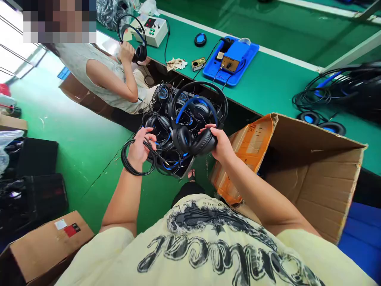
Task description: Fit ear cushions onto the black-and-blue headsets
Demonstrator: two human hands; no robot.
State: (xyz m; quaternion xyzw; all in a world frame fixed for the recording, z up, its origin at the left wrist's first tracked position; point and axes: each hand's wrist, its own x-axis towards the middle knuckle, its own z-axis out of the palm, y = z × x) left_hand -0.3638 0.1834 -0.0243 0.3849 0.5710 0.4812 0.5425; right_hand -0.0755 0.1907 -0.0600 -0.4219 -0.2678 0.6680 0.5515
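Note:
My right hand (pixel 219 143) grips a black headset with blue trim (pixel 195 119) by one ear cup, its headband arching upward. My left hand (pixel 140 147) holds the headset's coiled black cable (pixel 132 166), which loops down below the wrist. Right behind both hands lies a pile of several similar black and blue headsets (pixel 165 119) in a container on the floor.
An open cardboard box (pixel 309 167) stands at my right. A green workbench (pixel 268 79) carries a blue tray (pixel 230 59), a white control box (pixel 150 29), a round blue pad (pixel 200 39) and cables (pixel 336 89). A seated co-worker (pixel 104 75) holds another headset (pixel 135 39). Boxes lie at left.

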